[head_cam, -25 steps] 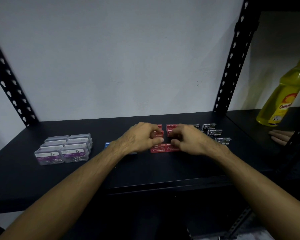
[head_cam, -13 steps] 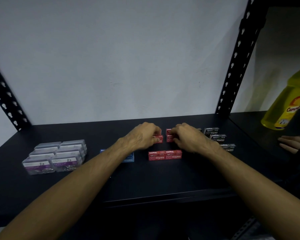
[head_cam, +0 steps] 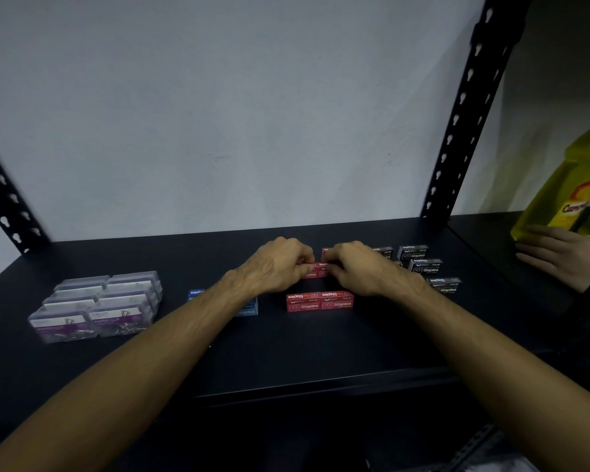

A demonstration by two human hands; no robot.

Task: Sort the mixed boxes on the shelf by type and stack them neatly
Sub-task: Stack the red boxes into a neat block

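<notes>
Two red staple boxes (head_cam: pixel 320 301) lie side by side at the middle of the black shelf (head_cam: pixel 286 352). Just behind them my left hand (head_cam: pixel 276 267) and my right hand (head_cam: pixel 358 269) pinch another pair of red staple boxes (head_cam: pixel 315 270) from either side, fingertips nearly meeting. One more red box (head_cam: pixel 326 251) peeks out behind. Blue staple boxes (head_cam: pixel 249 306) lie partly under my left forearm. Black staple boxes (head_cam: pixel 423 265) sit scattered to the right. Clear paper clip boxes (head_cam: pixel 96 308) stand stacked in a neat block at the left.
Black perforated uprights (head_cam: pixel 470 107) frame the shelf at both sides, with a white wall behind. On the neighbouring shelf at the right, another person's hand (head_cam: pixel 562 257) rests beside a yellow bottle (head_cam: pixel 569 195).
Both hands have drawn closer together on the rear red boxes, pushing them together. The view has shifted left, so the yellow bottle sits further toward the right edge.
</notes>
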